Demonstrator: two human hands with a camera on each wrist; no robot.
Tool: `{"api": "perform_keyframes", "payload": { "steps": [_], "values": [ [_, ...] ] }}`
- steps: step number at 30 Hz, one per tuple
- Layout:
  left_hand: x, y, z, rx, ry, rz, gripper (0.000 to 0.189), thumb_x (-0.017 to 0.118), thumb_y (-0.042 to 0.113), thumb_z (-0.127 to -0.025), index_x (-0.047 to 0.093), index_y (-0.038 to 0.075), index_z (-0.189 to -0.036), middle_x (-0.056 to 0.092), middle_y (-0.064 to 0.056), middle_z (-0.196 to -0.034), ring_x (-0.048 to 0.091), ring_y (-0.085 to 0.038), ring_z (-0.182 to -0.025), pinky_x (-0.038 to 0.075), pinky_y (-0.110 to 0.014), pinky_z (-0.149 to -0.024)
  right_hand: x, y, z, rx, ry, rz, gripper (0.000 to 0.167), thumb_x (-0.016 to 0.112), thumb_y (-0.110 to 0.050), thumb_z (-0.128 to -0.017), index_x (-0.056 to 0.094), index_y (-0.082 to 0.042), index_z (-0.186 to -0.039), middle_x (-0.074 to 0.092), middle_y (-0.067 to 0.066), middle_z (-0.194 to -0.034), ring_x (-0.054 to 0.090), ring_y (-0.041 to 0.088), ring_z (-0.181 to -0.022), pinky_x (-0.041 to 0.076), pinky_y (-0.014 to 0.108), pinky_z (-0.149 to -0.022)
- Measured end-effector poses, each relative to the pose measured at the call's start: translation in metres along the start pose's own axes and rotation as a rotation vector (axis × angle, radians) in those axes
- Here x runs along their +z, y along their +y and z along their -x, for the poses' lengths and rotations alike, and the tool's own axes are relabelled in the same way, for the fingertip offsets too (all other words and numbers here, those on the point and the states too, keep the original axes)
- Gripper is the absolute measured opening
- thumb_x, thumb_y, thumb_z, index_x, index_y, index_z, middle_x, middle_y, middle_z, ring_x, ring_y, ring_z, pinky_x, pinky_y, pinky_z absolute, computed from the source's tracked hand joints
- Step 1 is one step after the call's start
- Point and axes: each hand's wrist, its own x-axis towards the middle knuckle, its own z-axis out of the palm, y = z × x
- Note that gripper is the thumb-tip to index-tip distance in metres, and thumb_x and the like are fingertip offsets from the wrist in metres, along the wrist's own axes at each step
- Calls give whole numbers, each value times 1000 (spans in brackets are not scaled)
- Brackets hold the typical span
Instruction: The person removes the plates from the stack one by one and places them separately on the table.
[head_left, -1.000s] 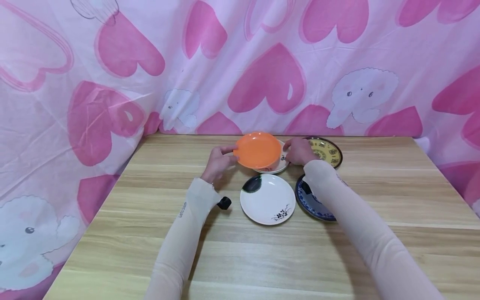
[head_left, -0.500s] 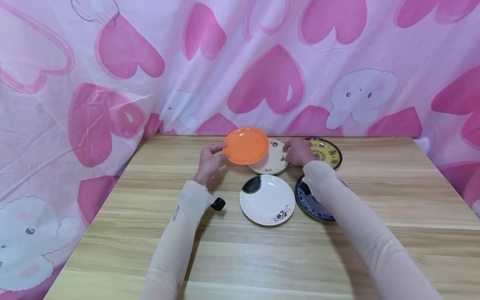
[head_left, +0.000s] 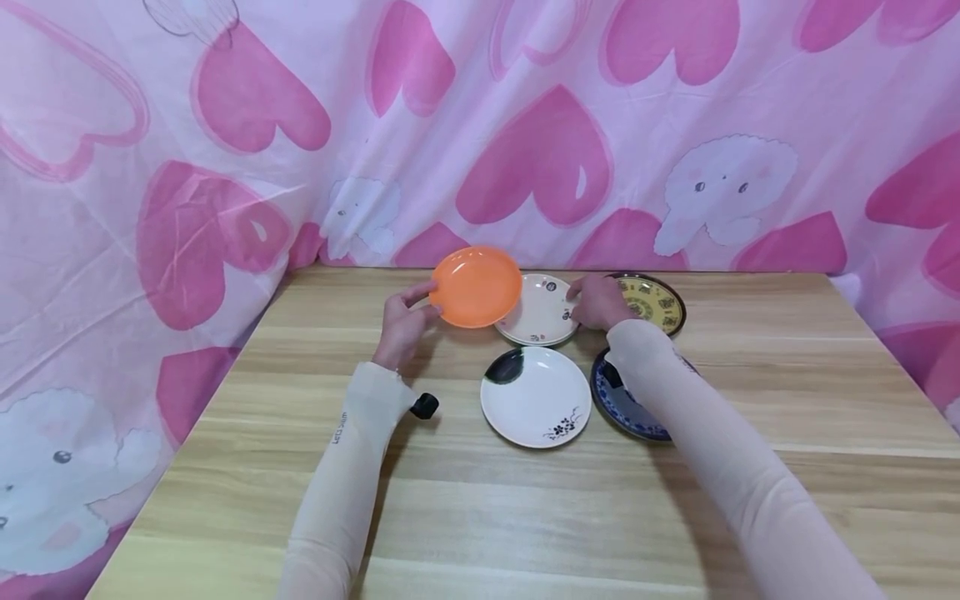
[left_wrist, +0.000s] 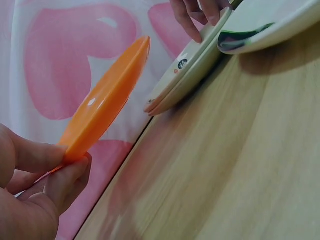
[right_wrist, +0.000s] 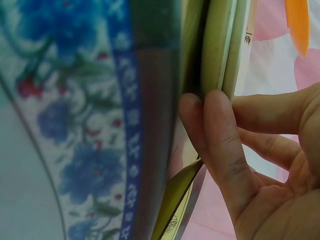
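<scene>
My left hand (head_left: 405, 326) pinches the edge of an orange plate (head_left: 477, 286), thumb on one face and fingers on the other. In the left wrist view the orange plate (left_wrist: 106, 100) is held tilted above the wooden table. My right hand (head_left: 600, 302) pinches the right rim of a stack of cream plates (head_left: 534, 315) with small printed motifs. In the right wrist view fingertips (right_wrist: 219, 107) lie against the stack's rims (right_wrist: 220, 55), with another finger over the upper face. The orange plate overlaps the stack's left edge in the head view.
A white plate (head_left: 536, 400) with a dark green patch lies in front of the stack. To its right sits a blue-patterned plate (head_left: 628, 408), partly under the right forearm. A yellow plate (head_left: 652, 307) with a dark rim is behind. A pink heart-print curtain (head_left: 525, 158) hangs along the table's back.
My left hand has carried the orange plate left and slightly upward in the head view, uncovering more of the cream stack. The right hand has stayed at the stack's rim.
</scene>
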Motion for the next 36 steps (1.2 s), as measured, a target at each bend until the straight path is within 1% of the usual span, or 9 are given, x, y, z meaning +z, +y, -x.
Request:
{"api": "perform_keyframes", "payload": {
  "steps": [3, 5, 8, 10, 14, 20, 23, 29, 36],
  "values": [
    [-2, -1, 0, -1, 16, 22, 49, 60, -9, -88, 62, 6, -135, 54, -9, -148, 57, -16, -122, 56, -25, -94, -1, 0, 0, -2, -3, 5, 45, 67, -2, -85, 64, -5, -130, 55, 24, -141, 47, 39, -122, 37, 52, -115],
    [-4, -2, 0, -3, 24, 36, 50, 59, -10, -89, 61, 7, -136, 54, -9, -148, 61, -16, -113, 57, -27, -95, -1, 0, 1, -2, -2, 3, 45, 67, -2, -85, 64, -4, -130, 55, 24, -141, 47, 39, -122, 38, 51, -114],
    [-7, -4, 0, -6, 40, 47, 51, 58, -11, -89, 61, 7, -137, 53, -9, -149, 63, -13, -103, 58, -25, -92, -1, 0, 2, 0, -3, -4, 45, 67, -2, -85, 65, -4, -130, 55, 23, -141, 47, 39, -122, 39, 51, -114],
    [-9, -4, 0, -4, 52, 65, 52, 58, -12, -89, 60, 7, -137, 53, -9, -150, 63, -13, -100, 58, -22, -89, -1, 0, 2, 3, -3, -8, 45, 66, -2, -85, 65, -4, -130, 55, 23, -142, 47, 38, -122, 39, 51, -114],
    [-11, -5, -1, -2, 86, 87, 53, 58, -12, -88, 60, 7, -137, 54, -9, -149, 64, -15, -107, 58, -18, -85, -1, 0, 1, 0, -6, -2, 44, 65, -3, -86, 64, -4, -130, 55, 23, -141, 47, 39, -121, 40, 50, -112],
    [-15, -8, -2, -28, 137, 103, 52, 59, -12, -88, 62, 9, -135, 55, -7, -149, 59, -18, -124, 57, -18, -88, -1, -1, 3, -2, -1, 0, 44, 65, -2, -86, 64, -4, -130, 56, 23, -141, 48, 39, -121, 40, 50, -113],
    [-17, -9, -4, -41, 142, 108, 52, 58, -13, -89, 61, 9, -136, 53, -8, -150, 58, -20, -126, 57, -21, -92, -2, -2, 4, -6, 2, 6, 44, 64, -2, -86, 64, -4, -130, 56, 23, -140, 48, 39, -121, 39, 50, -113],
    [-20, -10, -4, -59, 167, 79, 50, 56, -12, -90, 61, 10, -135, 53, -8, -150, 59, -18, -122, 56, -25, -97, -1, -1, 3, -16, 4, 12, 45, 66, -1, -85, 64, -4, -130, 57, 23, -140, 49, 39, -121, 39, 49, -113],
    [-19, -11, -6, -77, 211, 54, 51, 57, -12, -89, 62, 10, -135, 54, -8, -149, 52, -17, -132, 53, -26, -103, 0, 1, 1, -31, 9, 32, 47, 66, -2, -83, 65, -4, -130, 57, 23, -141, 48, 41, -123, 36, 51, -117]
  ]
}}
